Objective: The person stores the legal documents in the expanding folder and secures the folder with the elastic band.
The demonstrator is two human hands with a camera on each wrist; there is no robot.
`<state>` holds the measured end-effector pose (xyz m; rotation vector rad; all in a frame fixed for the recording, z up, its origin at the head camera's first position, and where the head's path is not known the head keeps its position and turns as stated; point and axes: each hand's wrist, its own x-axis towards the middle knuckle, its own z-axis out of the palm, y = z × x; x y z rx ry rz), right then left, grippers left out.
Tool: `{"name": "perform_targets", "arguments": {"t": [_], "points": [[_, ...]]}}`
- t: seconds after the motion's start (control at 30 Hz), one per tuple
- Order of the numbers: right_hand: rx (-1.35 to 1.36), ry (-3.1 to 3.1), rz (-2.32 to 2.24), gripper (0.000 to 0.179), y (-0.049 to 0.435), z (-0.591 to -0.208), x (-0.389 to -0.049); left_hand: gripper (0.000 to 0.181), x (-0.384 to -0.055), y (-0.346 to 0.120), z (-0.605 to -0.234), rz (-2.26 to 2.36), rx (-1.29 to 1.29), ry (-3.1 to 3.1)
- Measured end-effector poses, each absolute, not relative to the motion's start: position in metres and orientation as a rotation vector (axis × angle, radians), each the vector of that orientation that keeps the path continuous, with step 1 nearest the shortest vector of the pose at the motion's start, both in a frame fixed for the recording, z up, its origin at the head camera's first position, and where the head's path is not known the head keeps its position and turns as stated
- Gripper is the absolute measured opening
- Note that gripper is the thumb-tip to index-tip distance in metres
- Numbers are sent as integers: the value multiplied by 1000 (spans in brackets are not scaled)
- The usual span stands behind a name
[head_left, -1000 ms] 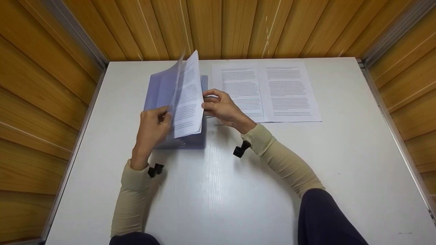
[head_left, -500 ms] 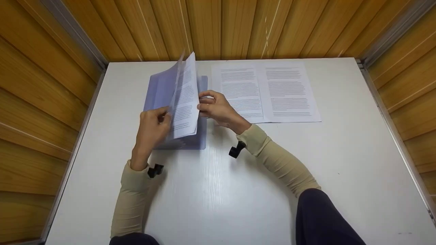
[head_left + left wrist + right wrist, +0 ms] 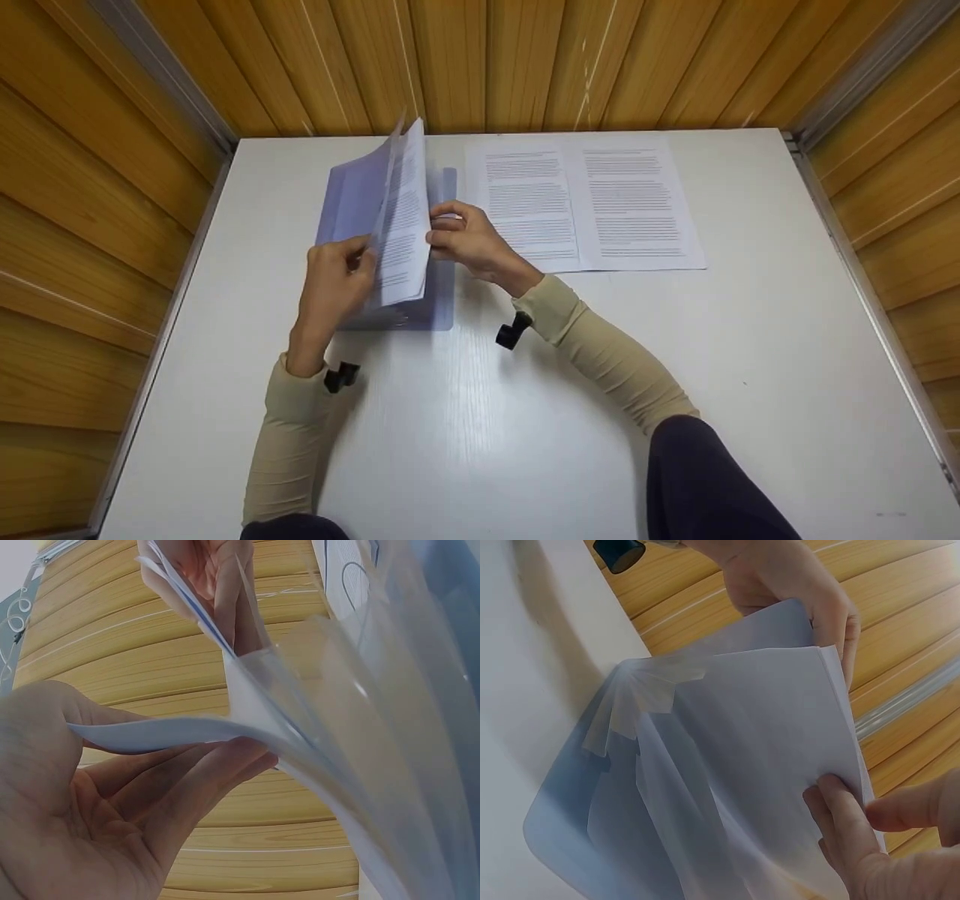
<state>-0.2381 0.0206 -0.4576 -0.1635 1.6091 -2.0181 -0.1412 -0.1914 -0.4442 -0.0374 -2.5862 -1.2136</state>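
A blue-purple folder with clear plastic sleeves (image 3: 649,694) lies open on the white table; its cover (image 3: 351,195) shows at left in the head view. My left hand (image 3: 334,285) pinches the raised folder pages at their left side, and the left wrist view shows its thumb and fingers around a bluish sheet (image 3: 150,735). Several printed paper sheets (image 3: 401,240) stand tilted up behind a clear sleeve. My right hand (image 3: 472,240) pinches their right edge, thumb on one face and fingers on the other. How deep the sheets sit inside the sleeve cannot be told.
Two printed pages (image 3: 630,202) lie side by side on the table (image 3: 480,420), right of the folder. Wood-patterned walls (image 3: 517,67) stand behind the table and at both sides. Small black devices (image 3: 514,330) are strapped to both wrists.
My right hand has moved a little to the left with the printed sheets, and their right edge has shifted left toward the sleeve. The left hand has stayed nearly still.
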Motion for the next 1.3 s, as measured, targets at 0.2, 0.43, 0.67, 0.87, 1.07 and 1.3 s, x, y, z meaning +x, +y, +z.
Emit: {"name": "perform_targets", "arguments": {"t": [0.2, 0.43, 0.67, 0.87, 1.07, 1.3], "points": [[-156, 1609, -2019, 32, 16, -458, -237, 32, -141, -192, -444, -1209, -34, -2585], [-143, 1635, -2005, 34, 11, -459, -237, 33, -142, -192, -445, -1211, -33, -2586], [-157, 1649, -1995, 38, 5, -461, -237, 31, -142, -191, -445, -1218, -38, -2579], [-141, 1664, -1997, 36, -1, -464, -236, 31, -141, -191, -445, -1230, -29, -2575], [-141, 1648, -2015, 34, -8, -466, -237, 31, -141, -191, -444, -1234, -21, -2580], [-160, 1671, -1985, 38, -12, -467, -237, 30, -141, -191, -443, -1224, -20, -2588]]}}
